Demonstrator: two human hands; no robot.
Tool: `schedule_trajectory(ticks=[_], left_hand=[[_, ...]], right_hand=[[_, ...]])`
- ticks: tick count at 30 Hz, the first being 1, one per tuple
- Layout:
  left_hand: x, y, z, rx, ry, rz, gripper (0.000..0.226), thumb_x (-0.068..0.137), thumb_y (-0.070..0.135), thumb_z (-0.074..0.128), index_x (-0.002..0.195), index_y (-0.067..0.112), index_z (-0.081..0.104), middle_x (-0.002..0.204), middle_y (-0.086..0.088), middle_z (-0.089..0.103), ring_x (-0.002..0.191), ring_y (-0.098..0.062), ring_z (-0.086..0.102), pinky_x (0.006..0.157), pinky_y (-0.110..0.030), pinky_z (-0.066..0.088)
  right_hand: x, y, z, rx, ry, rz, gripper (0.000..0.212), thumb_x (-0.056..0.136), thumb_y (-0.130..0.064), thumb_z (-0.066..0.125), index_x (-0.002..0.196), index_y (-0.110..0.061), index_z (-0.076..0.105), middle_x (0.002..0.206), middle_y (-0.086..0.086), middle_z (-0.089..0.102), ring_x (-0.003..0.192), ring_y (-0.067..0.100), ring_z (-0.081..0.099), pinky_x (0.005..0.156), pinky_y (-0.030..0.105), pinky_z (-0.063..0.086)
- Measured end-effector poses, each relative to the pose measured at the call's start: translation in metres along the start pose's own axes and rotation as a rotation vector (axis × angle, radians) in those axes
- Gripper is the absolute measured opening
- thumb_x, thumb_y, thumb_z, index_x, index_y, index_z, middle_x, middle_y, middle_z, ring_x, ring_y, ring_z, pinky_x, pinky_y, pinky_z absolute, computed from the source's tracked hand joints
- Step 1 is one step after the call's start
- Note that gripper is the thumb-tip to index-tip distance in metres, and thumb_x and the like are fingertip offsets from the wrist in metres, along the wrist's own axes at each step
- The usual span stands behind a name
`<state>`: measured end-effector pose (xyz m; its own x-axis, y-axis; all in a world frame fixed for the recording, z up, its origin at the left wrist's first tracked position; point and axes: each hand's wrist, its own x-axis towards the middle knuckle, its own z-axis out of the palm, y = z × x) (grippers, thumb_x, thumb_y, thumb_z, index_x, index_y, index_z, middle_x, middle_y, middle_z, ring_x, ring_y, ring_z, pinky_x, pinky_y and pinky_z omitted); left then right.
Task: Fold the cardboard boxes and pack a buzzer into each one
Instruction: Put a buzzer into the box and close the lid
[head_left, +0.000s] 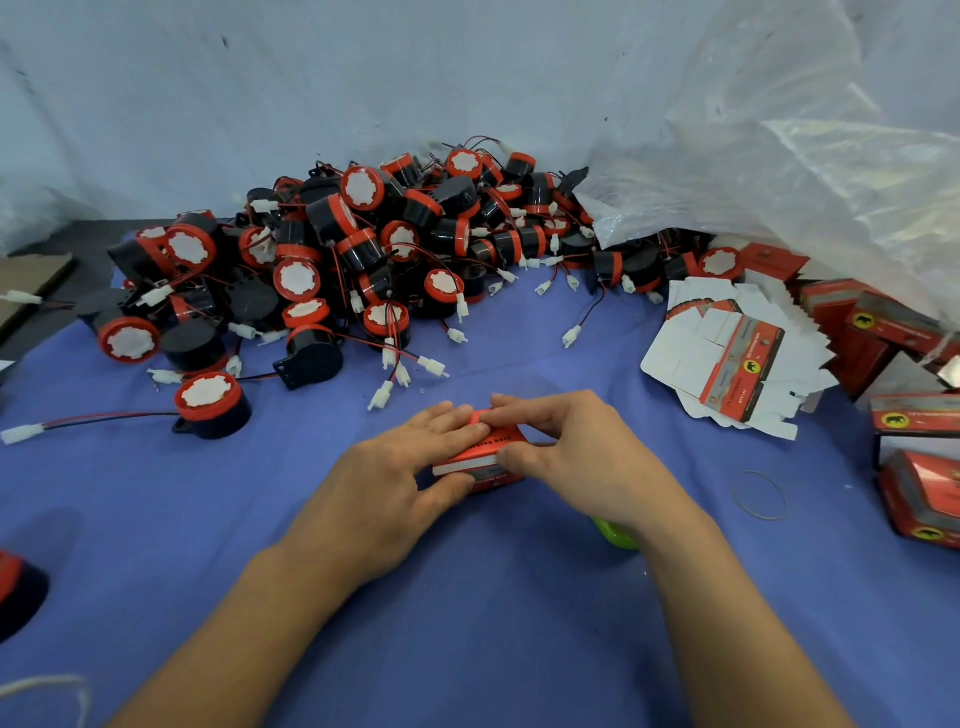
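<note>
Two bare hands meet over one small red cardboard box (491, 457) that rests on the table (467, 623) directly in front of the person. The left hand (410, 467) lays its fingers along the top and tucks its thumb against the near face, pinching the box so it cannot slide. The right hand (566, 457) arches over the far end, with fingertips on the top edge and the thumb pressed at the lid seam. This looks like the top flap being closed. Whether a buzzer is inside cannot be seen.

The box is thin printed card, red outside, with a white cut edge along the lid. A soft blue-violet cloth covers the table.

Beyond the hands lies a heap of buzzers (337, 260). They are squat black plastic drums with red rims, white scalloped faces and thin red-and-black wires ending in white plugs. A single buzzer (210, 402) sits apart on the left, probably within easy reach.

On the right is a fanned stack of flat box blanks (727, 358), mostly white side up. Past it the finished boxes (914, 431) are gathered at the table's edge. A crinkled clear plastic sheet (779, 182) drapes above them. A thin rubber band (758, 493) lies on the cloth near the right wrist.
</note>
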<state>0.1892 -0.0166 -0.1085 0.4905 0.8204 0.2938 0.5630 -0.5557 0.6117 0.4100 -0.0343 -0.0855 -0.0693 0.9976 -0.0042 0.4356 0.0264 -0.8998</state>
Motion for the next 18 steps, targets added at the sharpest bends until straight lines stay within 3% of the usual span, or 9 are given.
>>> schedule_trajectory(ticks=[8,11,15,18], left_hand=[[0.001,0.002,0.009,0.08,-0.056,-0.01,0.054,0.103,0.035,0.059,0.148,0.052,0.036,0.152,0.043,0.02,0.142,0.027,0.006,0.113,0.001,0.005],[0.004,0.006,0.009,0.066,-0.075,-0.019,0.049,0.102,0.048,0.046,0.148,0.054,0.029,0.154,0.04,0.017,0.143,0.026,0.001,0.113,0.0,0.003],[0.008,0.007,0.012,0.127,-0.071,-0.022,0.053,0.106,0.039,0.045,0.149,0.05,0.017,0.158,0.03,0.006,0.145,0.017,-0.006,0.113,-0.002,-0.005],[0.007,0.007,0.014,0.13,-0.09,-0.032,0.053,0.106,0.043,0.043,0.15,0.055,0.016,0.157,0.036,-0.002,0.143,0.021,-0.013,0.111,0.0,-0.007]], right_hand=[[0.0,0.001,-0.001,0.107,-0.023,0.01,0.039,0.077,-0.022,0.071,0.111,-0.04,0.078,0.132,-0.024,0.065,0.127,-0.017,0.049,0.106,0.028,0.05],[0.002,0.003,-0.001,0.19,-0.047,-0.015,0.031,0.084,-0.02,0.068,0.109,-0.033,0.08,0.12,-0.021,0.072,0.128,-0.017,0.048,0.107,0.026,0.046],[0.008,0.007,0.003,0.129,0.087,0.005,0.03,0.094,-0.014,0.064,0.105,-0.036,0.08,0.118,-0.021,0.072,0.121,-0.011,0.057,0.11,0.032,0.047],[0.01,0.009,0.004,0.058,0.14,0.016,0.027,0.092,-0.018,0.066,0.107,-0.037,0.079,0.12,-0.024,0.071,0.117,-0.007,0.061,0.108,0.033,0.049]])
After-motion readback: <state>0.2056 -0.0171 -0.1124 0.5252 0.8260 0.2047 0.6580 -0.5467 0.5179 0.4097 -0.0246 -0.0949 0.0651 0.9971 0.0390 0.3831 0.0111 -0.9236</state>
